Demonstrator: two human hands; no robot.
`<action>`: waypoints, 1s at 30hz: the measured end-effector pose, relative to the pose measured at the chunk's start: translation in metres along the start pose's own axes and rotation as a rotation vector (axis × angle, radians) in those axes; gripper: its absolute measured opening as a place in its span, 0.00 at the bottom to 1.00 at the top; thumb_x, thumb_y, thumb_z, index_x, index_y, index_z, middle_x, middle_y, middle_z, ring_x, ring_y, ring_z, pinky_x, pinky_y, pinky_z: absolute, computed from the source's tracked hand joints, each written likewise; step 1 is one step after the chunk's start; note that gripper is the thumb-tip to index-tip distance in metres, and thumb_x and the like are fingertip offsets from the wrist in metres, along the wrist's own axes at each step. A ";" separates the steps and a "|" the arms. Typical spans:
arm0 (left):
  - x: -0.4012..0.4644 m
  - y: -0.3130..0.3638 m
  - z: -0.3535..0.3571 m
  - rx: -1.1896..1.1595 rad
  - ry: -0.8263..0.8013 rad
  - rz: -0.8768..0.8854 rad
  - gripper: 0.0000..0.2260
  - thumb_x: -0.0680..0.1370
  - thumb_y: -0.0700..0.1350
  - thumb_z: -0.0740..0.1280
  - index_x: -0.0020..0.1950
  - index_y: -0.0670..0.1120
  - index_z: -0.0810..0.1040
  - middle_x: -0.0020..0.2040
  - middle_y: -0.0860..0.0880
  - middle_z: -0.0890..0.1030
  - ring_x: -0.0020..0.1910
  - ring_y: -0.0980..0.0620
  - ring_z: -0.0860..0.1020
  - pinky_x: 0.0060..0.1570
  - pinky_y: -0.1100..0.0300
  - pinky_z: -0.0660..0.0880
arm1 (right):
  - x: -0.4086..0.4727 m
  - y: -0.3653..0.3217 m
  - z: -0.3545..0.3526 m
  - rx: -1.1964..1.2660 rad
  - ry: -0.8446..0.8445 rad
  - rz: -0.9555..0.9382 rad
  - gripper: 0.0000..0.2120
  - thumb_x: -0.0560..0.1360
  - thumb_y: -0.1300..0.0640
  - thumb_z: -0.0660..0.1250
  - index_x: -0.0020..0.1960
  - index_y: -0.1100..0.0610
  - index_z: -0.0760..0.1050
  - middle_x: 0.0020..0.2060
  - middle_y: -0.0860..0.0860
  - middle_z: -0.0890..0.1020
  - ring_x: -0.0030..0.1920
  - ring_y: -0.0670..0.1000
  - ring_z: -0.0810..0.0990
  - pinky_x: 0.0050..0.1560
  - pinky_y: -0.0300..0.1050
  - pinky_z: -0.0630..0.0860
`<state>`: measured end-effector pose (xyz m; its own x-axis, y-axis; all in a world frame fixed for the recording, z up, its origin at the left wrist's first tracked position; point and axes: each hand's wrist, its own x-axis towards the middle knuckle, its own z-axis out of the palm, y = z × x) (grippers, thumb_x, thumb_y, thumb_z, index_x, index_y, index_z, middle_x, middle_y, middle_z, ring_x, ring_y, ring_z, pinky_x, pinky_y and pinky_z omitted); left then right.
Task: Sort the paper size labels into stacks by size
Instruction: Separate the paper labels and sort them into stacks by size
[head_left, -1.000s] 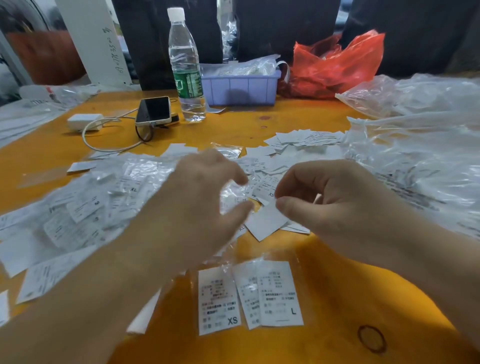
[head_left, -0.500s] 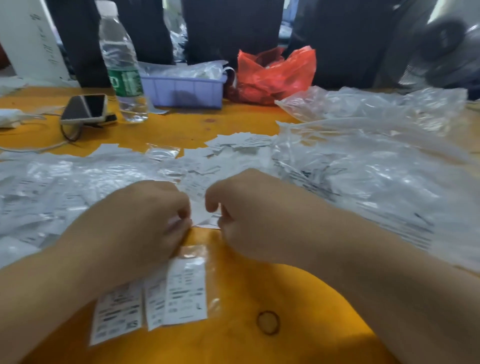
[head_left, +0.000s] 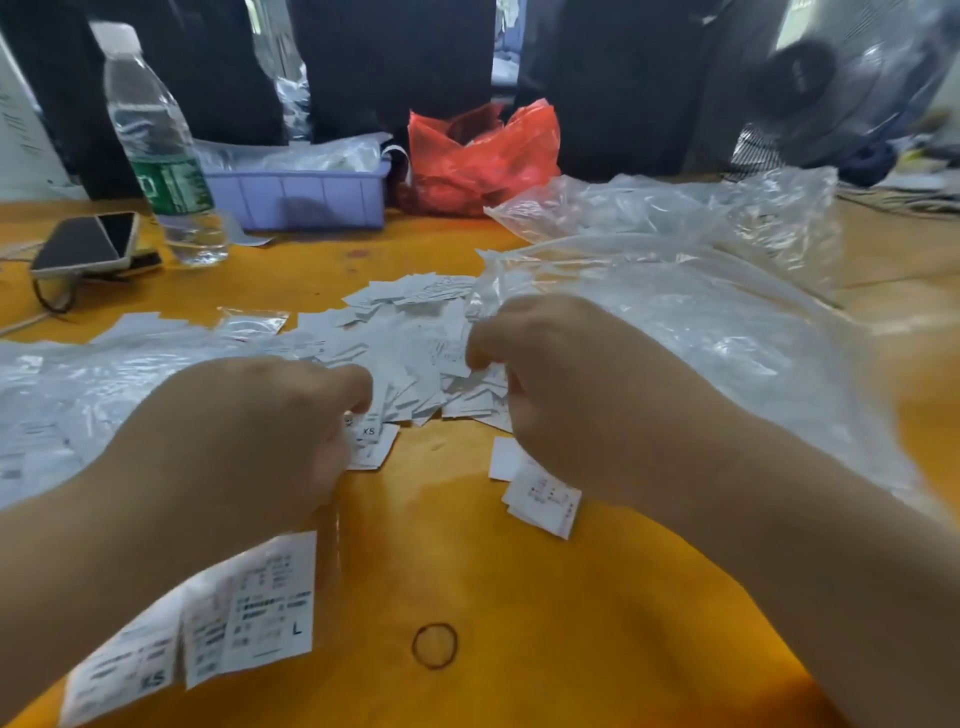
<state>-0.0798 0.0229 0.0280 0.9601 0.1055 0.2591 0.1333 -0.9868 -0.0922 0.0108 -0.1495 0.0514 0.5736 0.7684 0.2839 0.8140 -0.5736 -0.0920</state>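
A loose pile of white paper size labels (head_left: 415, 358) lies mid-table on the orange table (head_left: 519, 597). My left hand (head_left: 260, 436) has its fingers curled and pinches a small bunch of labels (head_left: 370, 441), the top one marked XS. My right hand (head_left: 571, 395) is curled at the pile's right edge, and a small stack of labels (head_left: 543, 499) sticks out from under its palm. At the front left lie three sorted stacks: XS (head_left: 130, 675), a middle stack (head_left: 202, 639) with its size hidden, and L (head_left: 270, 608).
Crumpled clear plastic bags cover the right side (head_left: 701, 332) and the left side (head_left: 67, 395). At the back stand a water bottle (head_left: 161, 150), a phone (head_left: 83, 244), a purple tray (head_left: 306, 200) and a red bag (head_left: 478, 156). A rubber band (head_left: 435, 646) lies at the front.
My hands have moved apart; half a second ago they met over one label. My left hand now holds XS labels and the right one is at the pile. The view shifted left and down.
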 end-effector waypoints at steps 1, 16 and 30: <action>0.001 0.001 0.000 -0.042 0.079 0.056 0.09 0.75 0.40 0.64 0.52 0.47 0.81 0.38 0.48 0.83 0.34 0.44 0.79 0.34 0.55 0.78 | 0.000 0.003 -0.003 -0.001 0.054 0.005 0.13 0.74 0.66 0.60 0.53 0.55 0.78 0.50 0.50 0.78 0.51 0.53 0.74 0.47 0.53 0.78; 0.019 0.065 0.000 -0.269 0.213 0.211 0.11 0.73 0.45 0.54 0.33 0.46 0.71 0.26 0.51 0.69 0.22 0.53 0.63 0.23 0.63 0.58 | -0.009 0.051 0.014 -0.163 -0.163 0.414 0.08 0.78 0.60 0.61 0.39 0.55 0.71 0.39 0.51 0.75 0.38 0.54 0.76 0.34 0.45 0.71; 0.028 0.062 0.002 -0.341 0.201 0.127 0.19 0.76 0.58 0.47 0.46 0.53 0.75 0.37 0.54 0.75 0.36 0.55 0.73 0.32 0.60 0.67 | -0.004 0.050 0.014 0.516 0.349 0.125 0.09 0.75 0.66 0.68 0.47 0.53 0.81 0.40 0.46 0.82 0.37 0.47 0.79 0.37 0.37 0.78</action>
<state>-0.0444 -0.0354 0.0273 0.8922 -0.0125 0.4515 -0.1046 -0.9782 0.1796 0.0506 -0.1773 0.0324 0.6745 0.5168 0.5273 0.7321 -0.3755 -0.5684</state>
